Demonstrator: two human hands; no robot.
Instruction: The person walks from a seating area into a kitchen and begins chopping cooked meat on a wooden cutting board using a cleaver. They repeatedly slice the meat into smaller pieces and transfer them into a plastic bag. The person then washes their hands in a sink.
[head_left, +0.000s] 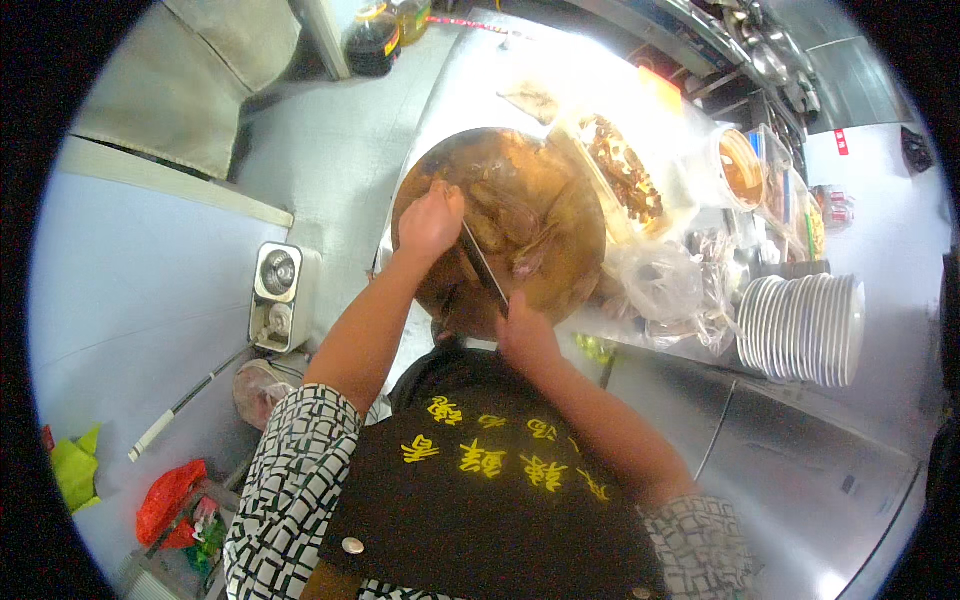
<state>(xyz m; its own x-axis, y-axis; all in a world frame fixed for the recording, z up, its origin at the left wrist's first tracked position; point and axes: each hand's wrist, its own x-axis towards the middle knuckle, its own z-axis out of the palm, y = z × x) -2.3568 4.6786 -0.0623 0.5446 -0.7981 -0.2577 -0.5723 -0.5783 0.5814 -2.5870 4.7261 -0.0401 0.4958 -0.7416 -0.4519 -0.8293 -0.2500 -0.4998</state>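
Note:
A round wooden chopping block (577, 289) lies before me on a metal-topped counter. Brown pieces of meat (510, 217) are spread over its middle and far side. A knife (484, 266) slants across the block between my hands, its thin edge catching the light. Around its near end my right hand (529, 334) is closed; the handle is hidden by the fingers. My left hand (431, 221) is a curled fist at the blade's far end, over the left part of the block. Whether it grips the blade or something beneath is hidden.
Right of the block are a tray of chopped brown food (619, 169), plastic bags (667, 281), an open tub (742, 169) and a row of white plates (802, 330). A white appliance (285, 296) stands left; dark bottles (373, 41) are at the far left.

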